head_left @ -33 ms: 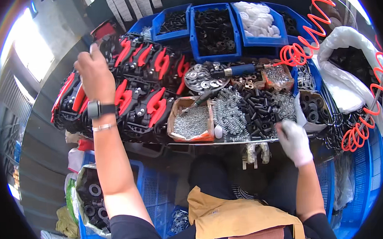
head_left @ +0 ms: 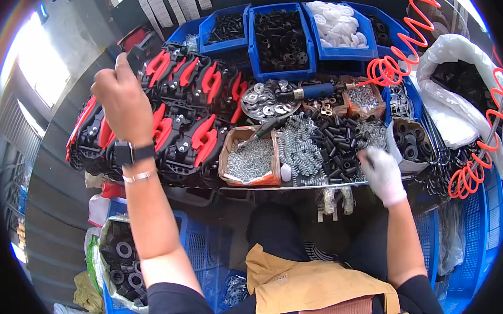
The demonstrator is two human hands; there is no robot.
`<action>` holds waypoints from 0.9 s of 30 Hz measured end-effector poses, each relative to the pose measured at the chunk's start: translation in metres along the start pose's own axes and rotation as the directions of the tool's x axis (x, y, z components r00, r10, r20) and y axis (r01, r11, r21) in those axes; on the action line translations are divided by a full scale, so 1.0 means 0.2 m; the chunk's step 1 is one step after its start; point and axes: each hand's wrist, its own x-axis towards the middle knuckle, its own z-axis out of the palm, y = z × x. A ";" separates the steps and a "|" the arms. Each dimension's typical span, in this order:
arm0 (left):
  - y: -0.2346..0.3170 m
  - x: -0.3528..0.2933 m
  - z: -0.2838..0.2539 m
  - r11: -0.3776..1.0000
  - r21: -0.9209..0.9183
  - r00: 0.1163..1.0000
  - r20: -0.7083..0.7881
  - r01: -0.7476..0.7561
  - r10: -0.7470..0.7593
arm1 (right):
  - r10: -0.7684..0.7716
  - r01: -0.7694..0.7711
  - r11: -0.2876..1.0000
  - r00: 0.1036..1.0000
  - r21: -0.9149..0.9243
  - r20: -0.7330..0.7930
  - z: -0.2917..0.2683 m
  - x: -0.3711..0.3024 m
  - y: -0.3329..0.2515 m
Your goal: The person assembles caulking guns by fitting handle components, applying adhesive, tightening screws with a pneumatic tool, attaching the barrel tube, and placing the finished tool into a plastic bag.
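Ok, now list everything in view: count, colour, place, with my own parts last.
Assemblies: many, black and red, bench left
Blue bins: several, blue, bench back
White plastic parts: many, white, back bin
Power tool: one, blue and silver, bench middle
Coiled hose: one, red, right
Washers: many, silver, round plate
Springs: many, silver, front centre
Tubes: many, black, beside springs
Carton: one, brown, left of springs
White sack: one, white, far right
Ring parts: several, black, lower left bag
Crates: several, blue, below bench
Apron: one, tan, lower centre
Left grip: one, bare, over assemblies
Right grip: one, white-gloved, near tubes; hold unclear
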 end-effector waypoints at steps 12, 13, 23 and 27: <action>0.91 -0.82 -0.74 -0.770 0.280 0.513 0.611 0.573 0.604 | 0.251 -0.185 0.945 0.939 -0.269 0.236 0.25 0.56 0.11; 0.97 -0.89 -0.70 -0.752 0.450 0.464 0.597 0.482 0.655 | 0.255 -0.187 0.944 0.936 -0.272 0.241 0.26 0.54 0.12; 1.17 -0.96 -0.55 -0.703 0.332 0.219 0.792 0.628 0.570 | 0.254 -0.411 0.637 0.911 0.652 0.326 -0.05 -0.06 -0.22; 1.19 -1.01 -0.55 -0.522 -0.117 0.360 0.846 0.845 0.392 | 0.304 -0.528 0.569 0.848 0.630 0.435 -0.14 -0.11 -0.18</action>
